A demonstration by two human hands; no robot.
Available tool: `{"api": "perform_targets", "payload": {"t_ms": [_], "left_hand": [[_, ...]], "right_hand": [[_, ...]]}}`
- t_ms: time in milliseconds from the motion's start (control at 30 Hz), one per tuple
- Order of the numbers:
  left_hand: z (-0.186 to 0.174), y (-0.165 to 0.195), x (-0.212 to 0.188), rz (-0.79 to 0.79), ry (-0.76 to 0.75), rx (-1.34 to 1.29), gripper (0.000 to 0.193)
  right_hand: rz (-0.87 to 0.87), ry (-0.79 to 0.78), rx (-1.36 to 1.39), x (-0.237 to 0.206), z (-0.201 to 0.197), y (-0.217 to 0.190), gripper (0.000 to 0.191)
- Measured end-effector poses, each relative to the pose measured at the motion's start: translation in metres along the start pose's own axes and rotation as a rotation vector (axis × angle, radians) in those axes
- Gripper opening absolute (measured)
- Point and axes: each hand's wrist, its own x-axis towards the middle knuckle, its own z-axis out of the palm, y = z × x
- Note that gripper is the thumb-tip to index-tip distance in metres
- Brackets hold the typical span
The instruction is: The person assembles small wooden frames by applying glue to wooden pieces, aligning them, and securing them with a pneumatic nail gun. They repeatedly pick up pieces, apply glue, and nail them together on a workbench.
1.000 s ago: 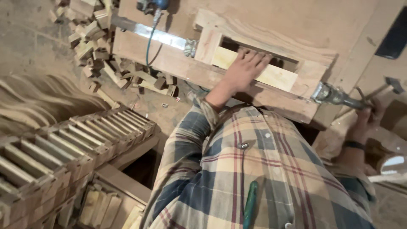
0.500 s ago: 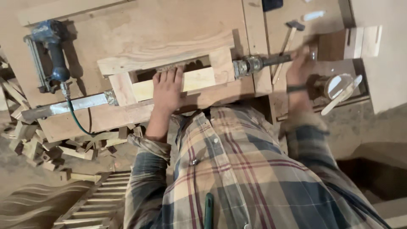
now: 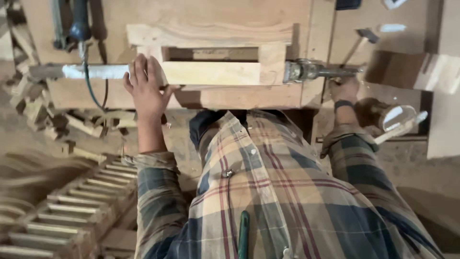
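hammer (image 3: 360, 42), offcuts (image 3: 72, 122), slatted frames (image 3: 67, 211)

- Wood block (image 3: 211, 73) lies in the wooden jig frame (image 3: 209, 36) on the workbench (image 3: 249, 98).
- Clamp screw (image 3: 314, 71) abuts the frame's right end (hammer (image 3: 360, 41) behind it).
- Slatted frames (image 3: 72, 206) lie below the workbench's left corner.

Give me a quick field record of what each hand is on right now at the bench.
left hand: flat on the left end of the pale wooden slat in the wooden frame
right hand: at the metal clamp handle; grip unclear
hammer: lies beyond the right hand, untouched
power tool: far left, untouched
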Motion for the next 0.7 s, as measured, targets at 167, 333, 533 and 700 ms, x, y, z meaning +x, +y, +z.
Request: {"api": "perform_targets", "payload": {"t_ms": [167, 333, 533, 700], "left_hand": [[0.004, -0.034, -0.008, 0.080, 0.033, -0.113, 0.089], [0.021, -0.050, -0.005, 0.175, 0.111, -0.106, 0.088], [0.031, -0.061, 0.001, 0.255, 0.198, -0.149, 0.087], [0.028, -0.067, 0.002, 0.298, 0.272, -0.226, 0.084]], "right_hand": [[0.295, 0.091, 0.343, 0.015, -0.028, 0.013, 0.031], [0.296, -0.131, 1.165, -0.021, -0.113, -0.012, 0.025], [0.021, -0.523, 0.665, -0.025, -0.139, -0.159, 0.035], [-0.253, -0.994, 0.387, 0.017, -0.071, -0.301, 0.061]]}}
